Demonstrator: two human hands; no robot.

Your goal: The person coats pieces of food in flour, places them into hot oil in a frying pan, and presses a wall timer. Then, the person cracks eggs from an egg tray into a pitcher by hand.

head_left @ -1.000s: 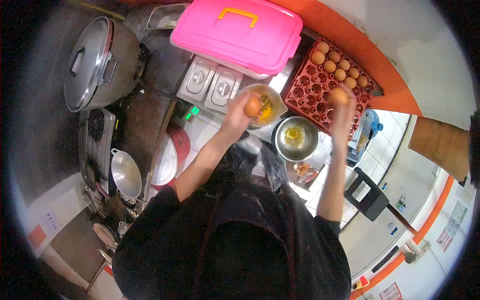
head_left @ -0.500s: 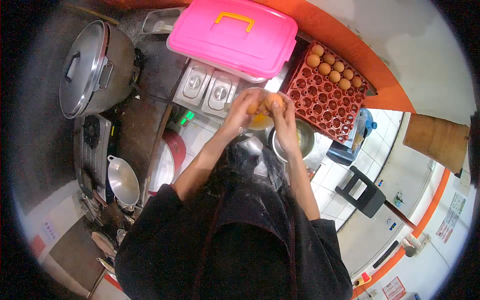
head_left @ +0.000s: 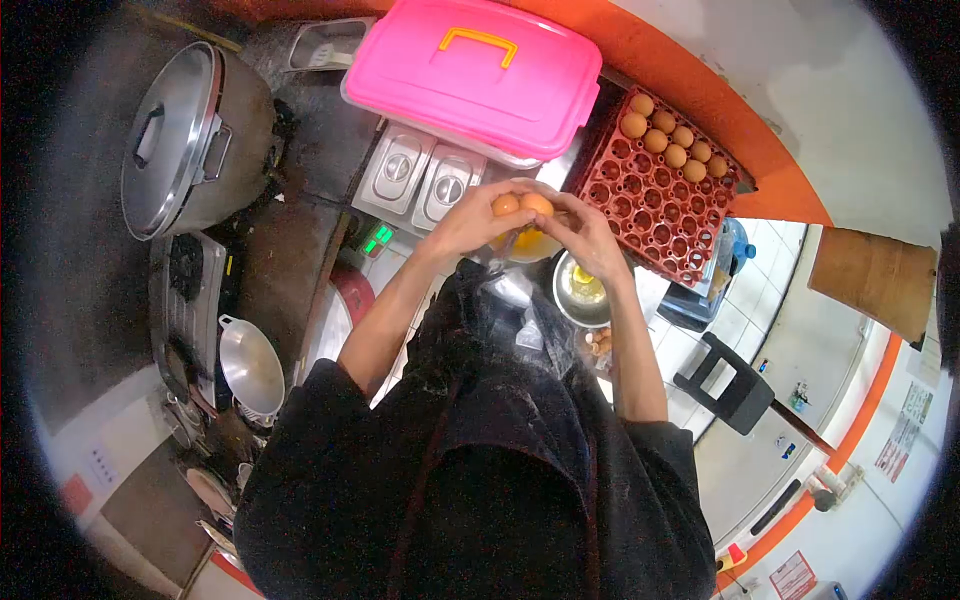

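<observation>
My left hand [head_left: 472, 220] and my right hand [head_left: 590, 242] meet over a bowl with yellow egg [head_left: 530, 243] in it. Between their fingers sit two rounded brown egg shapes side by side: an egg [head_left: 505, 205] at the left fingers and an egg [head_left: 537, 204] at the right. Whether these are whole eggs or halves of a cracked shell, I cannot tell. Both hands are closed around them. Below my right wrist is a metal bowl [head_left: 572, 312] with something yellow and pale inside. Brown eggshells [head_left: 598, 343] lie beside it.
A red egg tray [head_left: 645, 205] holding several brown eggs [head_left: 675, 156] stands at the right. Ahead are a pink lidded box [head_left: 470, 90] and lidded steel containers [head_left: 395, 175]. At the left stand a large lidded pot [head_left: 170, 140], a stove [head_left: 190, 300] and a pan [head_left: 250, 365].
My hands have come closer together, and the two egg shapes now sit nearly touching. My right hand has turned and moved right, uncovering more of the metal bowl's contents and the eggshells.
</observation>
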